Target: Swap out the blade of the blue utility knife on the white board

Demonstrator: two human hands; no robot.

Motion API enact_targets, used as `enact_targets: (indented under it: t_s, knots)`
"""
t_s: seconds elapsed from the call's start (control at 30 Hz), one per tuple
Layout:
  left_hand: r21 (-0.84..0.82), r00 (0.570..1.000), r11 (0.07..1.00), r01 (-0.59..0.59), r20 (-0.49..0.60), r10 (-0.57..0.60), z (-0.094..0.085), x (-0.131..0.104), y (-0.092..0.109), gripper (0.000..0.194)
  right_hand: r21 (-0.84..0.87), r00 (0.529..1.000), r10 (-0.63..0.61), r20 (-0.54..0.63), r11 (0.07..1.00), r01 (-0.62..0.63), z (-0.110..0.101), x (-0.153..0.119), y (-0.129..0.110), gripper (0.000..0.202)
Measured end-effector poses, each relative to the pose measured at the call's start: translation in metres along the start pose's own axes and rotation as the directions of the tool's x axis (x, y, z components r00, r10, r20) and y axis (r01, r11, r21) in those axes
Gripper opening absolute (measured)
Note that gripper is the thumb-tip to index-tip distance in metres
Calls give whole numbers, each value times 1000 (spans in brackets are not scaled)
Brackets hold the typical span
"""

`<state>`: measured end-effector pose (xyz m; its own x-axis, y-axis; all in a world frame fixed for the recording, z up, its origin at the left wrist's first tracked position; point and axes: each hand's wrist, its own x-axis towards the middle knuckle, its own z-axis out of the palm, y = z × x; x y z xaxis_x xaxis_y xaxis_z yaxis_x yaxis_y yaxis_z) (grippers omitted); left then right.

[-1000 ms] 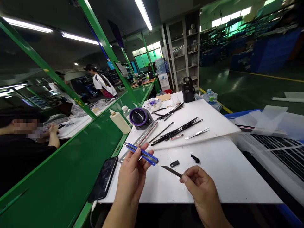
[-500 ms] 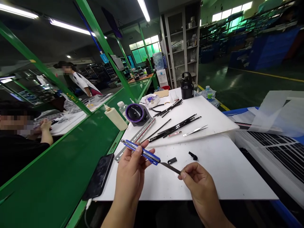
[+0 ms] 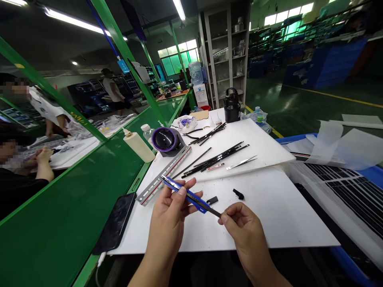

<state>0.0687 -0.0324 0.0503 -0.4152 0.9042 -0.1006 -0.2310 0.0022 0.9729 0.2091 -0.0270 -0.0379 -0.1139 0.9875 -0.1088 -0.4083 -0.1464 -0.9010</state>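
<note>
My left hand [image 3: 169, 213] grips a blue utility knife [image 3: 196, 200] between thumb and fingers, tilted down to the right over the white board. A dark knife blade [image 3: 214, 212] runs along the knife's channel, with its outer end sticking out at the lower right. My right hand [image 3: 247, 229] pinches that outer end between thumb and forefinger. On the board just behind the knife lies a small flat black piece [image 3: 212, 200], partly hidden by it. A small black knobbed piece [image 3: 238, 194] rests farther right.
Tweezers [image 3: 241, 162] and several black strips [image 3: 220, 158] lie on a white foam sheet [image 3: 263, 147]. A slotted metal bar [image 3: 163, 175], phone [image 3: 115, 223], cream squeeze bottle [image 3: 139, 146] and purple-rimmed device [image 3: 164, 139] stand left. A black jug [image 3: 232, 107] is behind; co-workers are beyond the green partition [image 3: 89, 195].
The blade has slid farther into the blue knife, so less of it shows. My right hand has come closer to my left. The camera view has shifted slightly.
</note>
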Motion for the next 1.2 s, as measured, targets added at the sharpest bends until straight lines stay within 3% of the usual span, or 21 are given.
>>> enact_targets:
  t_s: [0.3,0.67,1.2]
  knots:
    - [-54,992,997,48,116,-42,8,-11,-2,27,62,1000,26,0,998,-26,0,0,1,18]
    - [-33,994,997,72,90,-69,5,-5,-17,32,134,997,81,-16,988,-78,-1,6,6,23]
    - [-85,984,986,142,119,-132,6,-3,-19,31,154,1000,-18,-23,988,22,0,6,11,22]
